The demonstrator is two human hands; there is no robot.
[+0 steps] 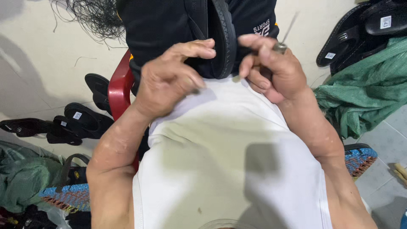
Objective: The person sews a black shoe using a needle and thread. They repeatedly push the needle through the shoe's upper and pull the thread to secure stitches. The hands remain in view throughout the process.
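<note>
Hands worked on a black sandal held in the lap.

From the head camera, the sandal (pixel 222 38) stood on edge against the person's shorts. The left hand (pixel 169 80) curled half shut beside its sole, gripping nothing I could make out; the right hand (pixel 271 68) pinched a thin metal needle (pixel 283 40). Stitching seemed underway, calling for a careful push. More sandals (pixel 63 123) lay loose on the floor (pixel 34 63), not in any container.
</note>
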